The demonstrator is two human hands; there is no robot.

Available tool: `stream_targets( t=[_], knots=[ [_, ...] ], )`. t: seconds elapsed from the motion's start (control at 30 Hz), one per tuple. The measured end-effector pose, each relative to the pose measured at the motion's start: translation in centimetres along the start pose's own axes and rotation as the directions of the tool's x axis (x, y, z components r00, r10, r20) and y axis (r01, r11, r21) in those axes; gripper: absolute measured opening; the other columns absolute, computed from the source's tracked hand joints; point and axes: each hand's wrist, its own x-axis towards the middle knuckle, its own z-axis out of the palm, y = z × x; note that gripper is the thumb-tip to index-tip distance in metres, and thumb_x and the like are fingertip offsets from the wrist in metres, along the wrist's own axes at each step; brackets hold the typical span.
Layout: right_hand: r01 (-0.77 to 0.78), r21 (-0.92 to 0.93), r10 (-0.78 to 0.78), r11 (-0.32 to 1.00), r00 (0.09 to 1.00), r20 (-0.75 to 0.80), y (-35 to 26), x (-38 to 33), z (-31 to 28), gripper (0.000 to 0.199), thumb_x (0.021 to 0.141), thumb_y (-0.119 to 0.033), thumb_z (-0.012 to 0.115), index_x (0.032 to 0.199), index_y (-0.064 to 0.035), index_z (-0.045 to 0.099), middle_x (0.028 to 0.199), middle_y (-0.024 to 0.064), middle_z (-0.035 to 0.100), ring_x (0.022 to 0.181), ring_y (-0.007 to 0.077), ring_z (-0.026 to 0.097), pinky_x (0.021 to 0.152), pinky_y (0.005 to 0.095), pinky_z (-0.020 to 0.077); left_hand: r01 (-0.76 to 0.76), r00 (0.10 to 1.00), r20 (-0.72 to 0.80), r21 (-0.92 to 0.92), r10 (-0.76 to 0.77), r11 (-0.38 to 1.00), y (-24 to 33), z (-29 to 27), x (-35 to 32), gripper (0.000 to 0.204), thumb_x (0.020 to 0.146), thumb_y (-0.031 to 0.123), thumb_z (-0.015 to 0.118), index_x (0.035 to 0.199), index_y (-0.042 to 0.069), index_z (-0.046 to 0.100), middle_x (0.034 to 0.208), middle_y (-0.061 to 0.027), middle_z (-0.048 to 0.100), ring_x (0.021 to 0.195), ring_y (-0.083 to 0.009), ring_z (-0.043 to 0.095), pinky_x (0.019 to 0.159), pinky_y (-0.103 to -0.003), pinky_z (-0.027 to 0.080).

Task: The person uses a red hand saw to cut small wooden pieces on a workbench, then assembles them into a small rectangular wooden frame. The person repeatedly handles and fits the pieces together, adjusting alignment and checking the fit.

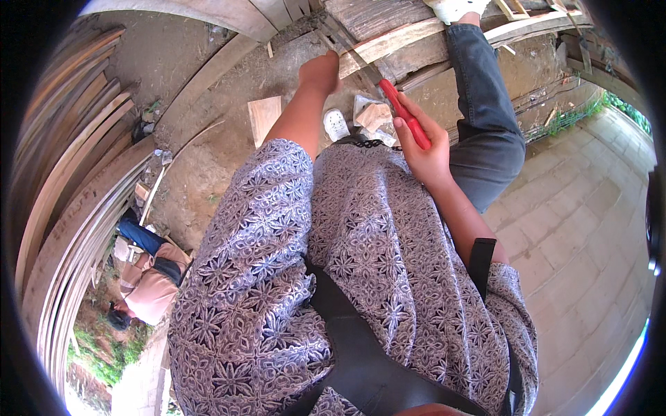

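Note:
My right hand (428, 154) is wrapped around the red handle (404, 113) of a hand saw. Its narrow metal blade (366, 64) points up and away to the left, lying across a light wooden plank (395, 43) near the plank's left end. Beside that end is my left hand (320, 73), its fingers closed; what they grip is hidden from view. My raised right leg (482, 104) reaches up to the plank, with a white shoe (454, 8) resting at its far side.
Below lie a flat wood offcut (264, 116), small wood blocks (374, 116) and my other white shoe (336, 125). Long boards (76, 201) are stacked at the left. A person (149, 281) is bent down beyond them. Paving (576, 222) spreads on the right.

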Motion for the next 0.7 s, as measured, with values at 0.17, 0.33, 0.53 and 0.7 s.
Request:
stream_targets(
  t=[0.17,0.33,0.53,0.7],
  knots=[
    [0.016,-0.033,-0.015,0.999,1.0,0.012,0.2,-0.3,-0.5,0.042,0.095,-0.013,0.067,0.134,-0.0011,0.06,0.12,0.0171,0.069,0.109,0.0158,0.065,0.093,0.0292,0.0495,-0.001,1.0,-0.017,-0.017,0.0,1.0,0.1,0.1,0.0,0.037,0.078,0.017,0.073,0.107,0.001,0.057,0.098,-0.0237,0.071,0.094,-0.041,0.07,0.078,-0.05,0.057],
    [0.01,-0.03,-0.01,0.999,1.0,0.01,-0.4,-0.3,-0.4,0.042,0.097,-0.012,0.067,0.135,0.0004,0.058,0.12,0.0136,0.069,0.107,0.0112,0.062,0.092,0.0262,0.0486,0.001,0.998,-0.055,-0.022,-0.003,1.0,-0.5,1.1,0.4,0.037,0.077,0.018,0.072,0.108,0.002,0.057,0.096,-0.024,0.071,0.092,-0.0411,0.071,0.076,-0.051,0.057],
    [0.014,-0.119,-0.006,0.993,0.998,0.064,-3.9,2.5,-2.0,0.039,0.093,-0.014,0.069,0.13,-0.0032,0.063,0.112,0.0207,0.072,0.105,0.0184,0.069,0.089,0.0304,0.0515,0.025,0.998,-0.059,-0.023,-0.026,0.999,0.7,-0.1,-0.7,0.034,0.079,0.019,0.066,0.108,0.003,0.058,0.098,-0.0209,0.072,0.093,-0.039,0.071,0.076,-0.05,0.057],
    [0.06,-0.176,-0.048,0.983,0.997,0.068,-5.0,2.7,-2.4,0.038,0.092,-0.012,0.069,0.129,-0.0031,0.064,0.109,0.02,0.072,0.1,0.017,0.069,0.086,0.0296,0.0518,0.029,0.991,-0.127,-0.039,-0.034,0.999,1.2,0.0,-1.4,0.032,0.079,0.015,0.064,0.109,0.004,0.059,0.103,-0.018,0.072,0.094,-0.0368,0.071,0.077,-0.048,0.057]
  ],
)
